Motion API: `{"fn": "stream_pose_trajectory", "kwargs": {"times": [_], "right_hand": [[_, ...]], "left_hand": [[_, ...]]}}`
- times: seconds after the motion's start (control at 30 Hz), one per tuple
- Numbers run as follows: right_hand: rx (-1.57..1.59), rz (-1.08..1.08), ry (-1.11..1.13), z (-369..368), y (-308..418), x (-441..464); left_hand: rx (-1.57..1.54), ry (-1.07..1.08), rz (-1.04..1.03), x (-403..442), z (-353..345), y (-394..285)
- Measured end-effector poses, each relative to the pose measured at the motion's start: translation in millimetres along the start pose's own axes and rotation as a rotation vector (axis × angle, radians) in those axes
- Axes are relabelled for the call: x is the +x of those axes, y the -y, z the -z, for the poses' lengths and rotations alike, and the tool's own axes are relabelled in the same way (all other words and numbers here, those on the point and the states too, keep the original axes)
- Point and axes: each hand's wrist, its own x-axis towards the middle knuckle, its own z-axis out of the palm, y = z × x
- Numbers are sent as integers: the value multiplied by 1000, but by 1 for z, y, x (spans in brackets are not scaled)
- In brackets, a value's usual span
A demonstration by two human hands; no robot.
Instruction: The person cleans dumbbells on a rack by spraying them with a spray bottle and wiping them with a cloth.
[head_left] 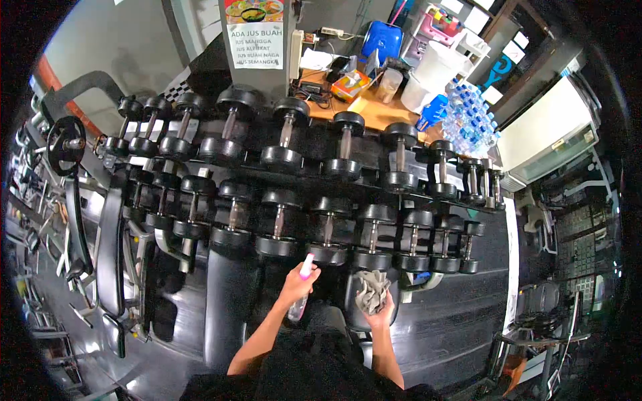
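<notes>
Dumbbells [346, 144] on two-tier rack [312, 174]

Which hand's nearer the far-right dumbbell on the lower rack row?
Right. The right hand, holding a crumpled grey cloth, is below and left of that dumbbell; the left hand, gripping a pink-and-white-topped bottle, is farther left.

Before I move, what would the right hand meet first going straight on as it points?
With the crumpled grey cloth leading, the right hand would probably meet the near head of a lower-row black dumbbell; how far off is hard to judge.
</notes>
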Motion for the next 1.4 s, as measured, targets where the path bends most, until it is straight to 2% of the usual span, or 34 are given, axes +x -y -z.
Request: {"fn": "stream_pose_trajectory", "kwargs": {"times": [0.2, 0.27, 0.37, 0.47, 0.6, 0.63, 0.67, 0.7, 0.73, 0.77, 0.8, 0.83, 0.87, 0.9, 0.93, 1.0, 1.03, 1.07, 1.13, 1.17, 1.2, 1.27, 1.33, 1.4], "right_hand": [[31, -33, -7, 3, 21, 19], [26, -65, -34, 15, 28, 33], [18, -96, -110, 18, 39, 53], [29, -134, 12, 19, 48, 86], [-44, -121, -29, 12, 55, 142], [-112, -140, 50, 22, 56, 162], [-152, -207, 226, 42, 56, 189], [-285, -88, -12, 36, 45, 205], [-522, 74, -17, 14, 30, 214], [-821, 278, -257, 32, 9, 246], [-1378, 407, -82, 22, 1, 257], [-1479, 557, 191, 41, -17, 287], [-1776, 735, 347, 14, -29, 285], [-1748, 797, 333, 10, -50, 286], [-1917, 808, 381, 16, -65, 291], [-2051, 771, 396, 12, -75, 291], [-2067, 613, 399, 10, -70, 290], [-2076, 643, 495, 14, -62, 295], [-2144, 387, 681, 6, -34, 288], [-2145, 381, 847, 20, -24, 291], [-2153, 375, 843, 21, -16, 290], [-2102, -73, 809, 20, -4, 291], [-2313, -256, 760, -2, 3, 311], [-2400, -54, 746, -24, -5, 318]], "left_hand": [[140, -89, -107, 61, -46, 14], [352, -152, -151, 78, -56, 20], [267, -185, -38, 106, -69, 48], [266, -227, 86, 121, -78, 57], [205, -183, 132, 125, -88, 59], [156, -191, 49, 126, -91, 66], [105, -199, -37, 128, -93, 71], [102, -171, 0, 124, -95, 67], [106, -173, 13, 121, -97, 70], [49, -183, 7, 117, -98, 74], [-8, -194, 3, 112, -99, 79], [11, -195, 60, 105, -98, 83], [17, -198, 73, 98, -97, 88], [-36, -198, 137, 88, -96, 94], [-89, -195, 197, 82, -95, 101], [-58, -197, 235, 71, -89, 119], [-69, -209, 210, 63, -87, 128], [-84, -221, 182, 57, -86, 137], [-83, -204, 211, 48, -82, 140], [-105, -190, 238, 46, -80, 144], [-128, -177, 268, 43, -78, 142], [-117, -169, 276, 38, -73, 138], [-112, -143, 299, 38, -65, 127], [-128, -160, 260, 35, -56, 121]]}}
